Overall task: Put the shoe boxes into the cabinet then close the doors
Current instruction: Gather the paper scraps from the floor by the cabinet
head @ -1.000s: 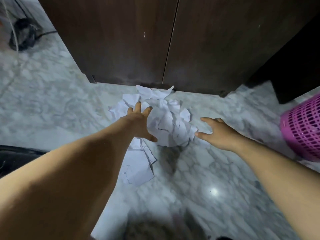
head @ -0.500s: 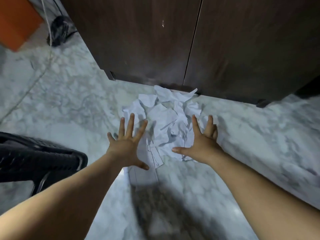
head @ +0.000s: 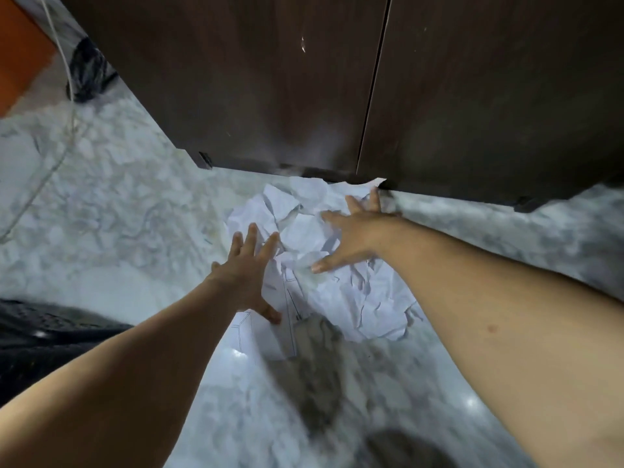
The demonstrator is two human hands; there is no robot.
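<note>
The dark brown cabinet (head: 304, 96) fills the top of the view, and both of its doors are closed. No shoe box is in view. A heap of crumpled white paper (head: 364, 298) lies on the marble floor right in front of the cabinet. My left hand (head: 248, 271) is spread flat on the left side of the paper, fingers apart. My right hand (head: 354, 238) reaches over the top of the heap toward the cabinet's base, fingers splayed, holding nothing.
A black woven chair or basket (head: 44, 342) sits at the left edge. A black bag (head: 87, 72) and a thin white cord (head: 64, 62) lie at the top left by an orange object (head: 17, 52). Grey-white marble floor (head: 118, 214) surrounds the paper.
My right hand has moved forward and left over the paper heap, toward the cabinet. My left hand has stayed on the paper's left side. The view has come closer to the cabinet.
</note>
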